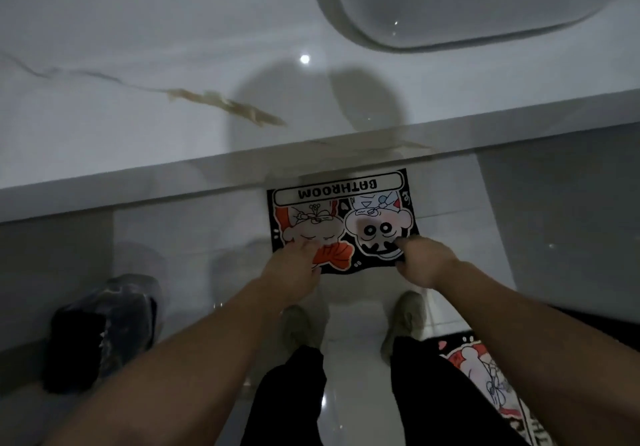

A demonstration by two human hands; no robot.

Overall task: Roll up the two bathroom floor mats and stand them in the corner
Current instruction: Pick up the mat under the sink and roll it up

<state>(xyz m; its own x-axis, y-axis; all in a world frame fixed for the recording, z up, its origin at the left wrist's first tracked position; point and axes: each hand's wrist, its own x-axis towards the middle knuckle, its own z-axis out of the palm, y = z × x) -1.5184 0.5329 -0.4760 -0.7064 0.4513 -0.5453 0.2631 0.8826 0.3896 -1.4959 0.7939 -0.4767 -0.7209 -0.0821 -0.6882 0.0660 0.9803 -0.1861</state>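
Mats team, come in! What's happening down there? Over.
Left hand and right hand both pinching near edge of front mat, still flat. Second mat flat by right foot. Counter edge overhangs mat's far end.

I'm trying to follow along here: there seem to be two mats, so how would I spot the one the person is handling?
Find the white marble counter with the sink; on the floor below its front edge lies the mat, black-bordered, with cartoon faces and the word BATHROOM. The left hand and right hand grip its near edge. The second mat lies untouched at lower right, beside the person's leg.
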